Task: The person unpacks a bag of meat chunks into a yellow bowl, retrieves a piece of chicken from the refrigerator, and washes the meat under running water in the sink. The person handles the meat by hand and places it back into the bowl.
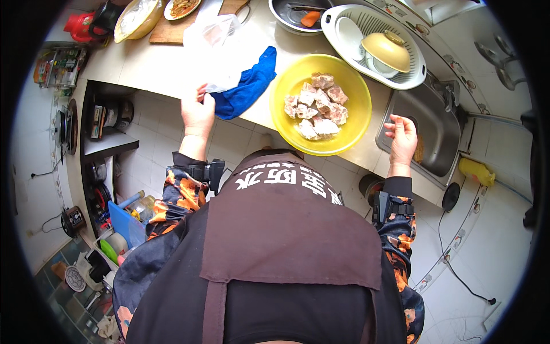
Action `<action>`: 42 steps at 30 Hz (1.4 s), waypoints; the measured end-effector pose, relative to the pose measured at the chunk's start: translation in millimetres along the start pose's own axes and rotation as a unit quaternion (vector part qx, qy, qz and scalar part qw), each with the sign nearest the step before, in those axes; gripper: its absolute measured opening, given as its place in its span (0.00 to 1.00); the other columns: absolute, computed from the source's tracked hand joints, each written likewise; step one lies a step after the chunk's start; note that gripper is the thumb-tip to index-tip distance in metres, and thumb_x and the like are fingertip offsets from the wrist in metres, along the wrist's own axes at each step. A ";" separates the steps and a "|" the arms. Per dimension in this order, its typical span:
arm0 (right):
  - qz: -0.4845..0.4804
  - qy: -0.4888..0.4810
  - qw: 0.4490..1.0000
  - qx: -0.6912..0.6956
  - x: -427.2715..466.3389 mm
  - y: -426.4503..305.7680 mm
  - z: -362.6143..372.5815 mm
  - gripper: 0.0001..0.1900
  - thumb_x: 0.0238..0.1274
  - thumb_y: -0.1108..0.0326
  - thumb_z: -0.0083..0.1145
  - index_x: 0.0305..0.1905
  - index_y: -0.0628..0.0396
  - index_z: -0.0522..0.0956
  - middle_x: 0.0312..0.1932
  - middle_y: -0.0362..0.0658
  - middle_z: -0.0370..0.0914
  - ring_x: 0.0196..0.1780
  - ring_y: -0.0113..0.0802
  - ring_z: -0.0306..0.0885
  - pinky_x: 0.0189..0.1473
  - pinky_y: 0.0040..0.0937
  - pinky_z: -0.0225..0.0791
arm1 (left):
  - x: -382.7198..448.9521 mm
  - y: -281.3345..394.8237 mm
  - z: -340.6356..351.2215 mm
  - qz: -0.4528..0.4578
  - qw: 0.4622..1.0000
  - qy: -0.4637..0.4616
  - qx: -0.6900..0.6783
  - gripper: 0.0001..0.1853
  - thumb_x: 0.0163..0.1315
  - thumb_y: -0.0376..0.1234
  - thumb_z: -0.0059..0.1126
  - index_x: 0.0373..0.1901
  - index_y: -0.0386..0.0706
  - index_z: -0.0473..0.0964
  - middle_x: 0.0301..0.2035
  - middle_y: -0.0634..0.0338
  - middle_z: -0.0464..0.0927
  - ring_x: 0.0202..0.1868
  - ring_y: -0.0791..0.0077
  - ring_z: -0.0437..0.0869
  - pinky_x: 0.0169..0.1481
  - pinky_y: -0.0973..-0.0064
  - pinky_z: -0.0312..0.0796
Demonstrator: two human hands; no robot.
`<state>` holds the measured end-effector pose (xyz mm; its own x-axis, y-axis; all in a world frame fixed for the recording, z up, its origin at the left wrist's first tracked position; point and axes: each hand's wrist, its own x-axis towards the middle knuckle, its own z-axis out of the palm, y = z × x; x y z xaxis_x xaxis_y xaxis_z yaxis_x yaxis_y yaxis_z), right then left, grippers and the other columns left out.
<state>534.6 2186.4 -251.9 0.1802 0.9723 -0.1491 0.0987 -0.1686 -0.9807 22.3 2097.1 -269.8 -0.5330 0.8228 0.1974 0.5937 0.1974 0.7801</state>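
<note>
My left hand (198, 112) is at the counter's front edge, its fingers pinching the lower corner of a thin clear plastic bag (219, 64). Beneath part of the bag lies a crumpled blue cloth (249, 90). A yellow translucent basin (279, 107) stands right of the cloth, its near rim reaching past the counter edge. Several pale chunks of raw meat, apparently on the bone (322, 103), are heaped inside it. My right hand (401, 139) hovers over the left side of the steel sink, holding nothing, with loosely curled fingers.
Behind the basin sit a white draining basket (419, 71) with an upturned yellow bowl (386, 51) and a dark metal bowl (279, 10). A stainless-steel sink (442, 124) is at right. A wooden cutting board (165, 33) and a plate of food (181, 6) lie back left.
</note>
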 end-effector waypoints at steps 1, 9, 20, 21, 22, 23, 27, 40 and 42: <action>0.017 0.023 1.000 0.002 -5.4 2.8 -8.6 0.12 0.74 0.59 0.57 0.44 0.58 0.78 0.42 0.43 0.83 0.36 0.26 0.82 0.33 0.19 0.73 | 2.5 -1.1 -1.9 -0.016 1.000 0.009 0.004 0.17 0.60 0.25 0.60 0.52 0.35 0.77 0.48 0.55 0.80 0.48 0.71 0.81 0.52 0.74 0.75; 0.081 0.101 0.991 0.018 -70.9 22.9 -57.1 0.12 0.75 0.69 0.52 0.56 0.60 0.76 0.50 0.43 0.80 0.41 0.28 0.82 0.36 0.21 0.74 | 18.7 48.9 -7.9 0.169 0.970 0.150 0.085 0.22 0.56 0.22 0.57 0.55 0.39 0.76 0.48 0.53 0.72 0.47 0.65 0.76 0.53 0.70 0.73; 0.180 0.317 0.929 0.059 -308.3 77.6 -45.9 0.13 0.76 0.69 0.49 0.60 0.58 0.74 0.50 0.45 0.81 0.42 0.29 0.83 0.36 0.22 0.75 | 20.0 105.4 60.5 0.326 0.920 -0.128 -0.174 0.19 0.59 0.17 0.53 0.52 0.40 0.77 0.52 0.56 0.77 0.46 0.70 0.82 0.48 0.76 0.75; 0.207 0.337 0.916 0.071 -338.4 87.4 -38.0 0.11 0.76 0.69 0.50 0.56 0.58 0.75 0.49 0.44 0.81 0.41 0.29 0.82 0.36 0.23 0.75 | 13.5 106.4 64.0 0.321 0.916 -0.159 -0.182 0.19 0.59 0.17 0.53 0.51 0.40 0.78 0.51 0.55 0.77 0.46 0.70 0.82 0.48 0.77 0.75; 0.216 0.352 0.908 0.077 -368.3 94.6 -30.0 0.10 0.76 0.67 0.50 0.54 0.58 0.75 0.48 0.44 0.81 0.40 0.29 0.82 0.36 0.23 0.75 | 7.2 109.2 65.6 0.316 0.910 -0.189 -0.188 0.19 0.58 0.17 0.53 0.50 0.39 0.78 0.51 0.55 0.77 0.46 0.70 0.82 0.48 0.77 0.75; 0.226 0.366 0.899 0.082 -398.7 100.4 -23.3 0.09 0.76 0.66 0.51 0.52 0.58 0.75 0.47 0.44 0.81 0.40 0.29 0.82 0.36 0.24 0.75 | 1.3 111.2 66.9 0.311 0.905 -0.219 -0.192 0.18 0.58 0.17 0.53 0.50 0.39 0.78 0.51 0.55 0.77 0.46 0.70 0.82 0.47 0.78 0.75; 0.286 0.446 0.835 0.150 -504.6 111.9 9.4 0.12 0.77 0.59 0.51 0.48 0.57 0.75 0.45 0.45 0.81 0.39 0.29 0.82 0.36 0.25 0.75 | -48.3 123.6 82.9 0.362 0.857 -0.289 -0.227 0.18 0.55 0.16 0.53 0.47 0.38 0.78 0.47 0.53 0.77 0.43 0.67 0.82 0.44 0.76 0.77; 0.237 0.582 0.750 0.206 -775.8 129.7 81.1 0.11 0.72 0.63 0.54 0.49 0.59 0.77 0.43 0.43 0.82 0.41 0.30 0.83 0.39 0.27 0.74 | -277.3 163.9 71.3 0.455 0.639 -0.567 -0.251 0.13 0.65 0.19 0.53 0.47 0.39 0.79 0.45 0.58 0.78 0.42 0.74 0.81 0.47 0.79 0.75; 0.229 0.618 0.718 0.224 -841.2 139.9 85.3 0.11 0.73 0.63 0.53 0.49 0.59 0.77 0.43 0.43 0.82 0.42 0.30 0.82 0.39 0.28 0.74 | -332.1 167.2 57.8 0.473 0.608 -0.592 -0.237 0.12 0.65 0.20 0.52 0.47 0.39 0.79 0.44 0.59 0.78 0.41 0.74 0.81 0.47 0.79 0.75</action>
<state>313.4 1358.8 -274.5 0.8508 -0.1024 -0.5154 -0.5238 -0.0861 -0.8475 333.4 1887.7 -239.2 0.8861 0.3103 0.3442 -0.0939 -0.6070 0.7892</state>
